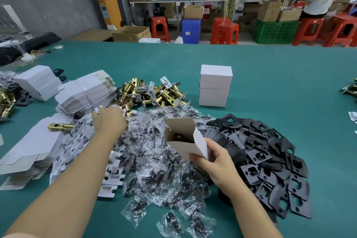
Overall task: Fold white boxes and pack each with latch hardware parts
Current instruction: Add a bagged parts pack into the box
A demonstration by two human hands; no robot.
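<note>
My right hand (214, 162) grips an open white box (185, 139), a brass part inside, above the bagged screws (160, 170). My left hand (108, 120) reaches among white cardboard inserts (81, 141) beside the brass latches (154, 92); its fingertips are hidden, grip unclear.

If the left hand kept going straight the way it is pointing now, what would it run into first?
Most likely the pile of brass latch bolts. The left hand points away from the person over white card inserts, fingertips at the pile's near edge. The hand's height above it is unclear.
</note>
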